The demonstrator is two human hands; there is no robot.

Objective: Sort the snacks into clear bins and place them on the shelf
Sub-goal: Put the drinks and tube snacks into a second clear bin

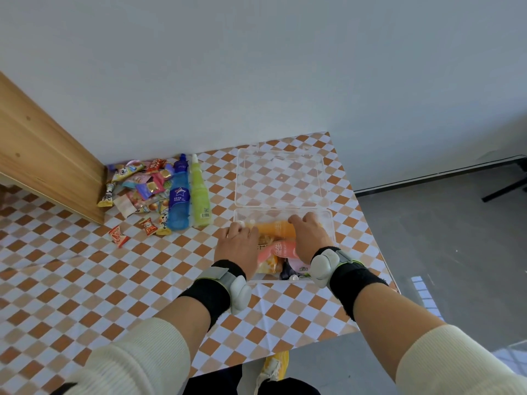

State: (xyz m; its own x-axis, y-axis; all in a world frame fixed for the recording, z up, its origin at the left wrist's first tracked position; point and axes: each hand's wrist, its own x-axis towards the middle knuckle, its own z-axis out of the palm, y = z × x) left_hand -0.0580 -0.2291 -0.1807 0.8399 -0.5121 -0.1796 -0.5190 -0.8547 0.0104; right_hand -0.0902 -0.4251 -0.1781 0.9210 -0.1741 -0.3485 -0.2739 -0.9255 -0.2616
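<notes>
1. Both hands are down in the clear bin (328,223), which sits near the right edge of the checkered surface (85,280) with its hinged lid (281,178) thrown open flat toward the wall, so loading from above stays easy.
2. The left hand (238,246) rests at the bin's left wall, its grip curled over the white cap end of the orange pouch (278,228); whether it truly clenches the cap I cannot tell, the knuckles hide it.
3. The right hand (309,238) presses down on the other end of that same pouch, fingers bent on top, seemingly nudging it flat against the bin's far wall rather than grasping it.
4. Below it lie a pink pouch (281,249) and a yellow packet (269,265), with a dark purple packet (293,270) at the near wall; the packing looks tight, which would explain the two-handed tidying.
5. Well apart to the left, the blue bottle (179,201) and green bottle (199,195) lie side by side, touching, next to a heap of small candies (142,186) against the wooden shelf (42,155).
6. My read: this bin is nearly full, the rest is still unsorted.
</notes>
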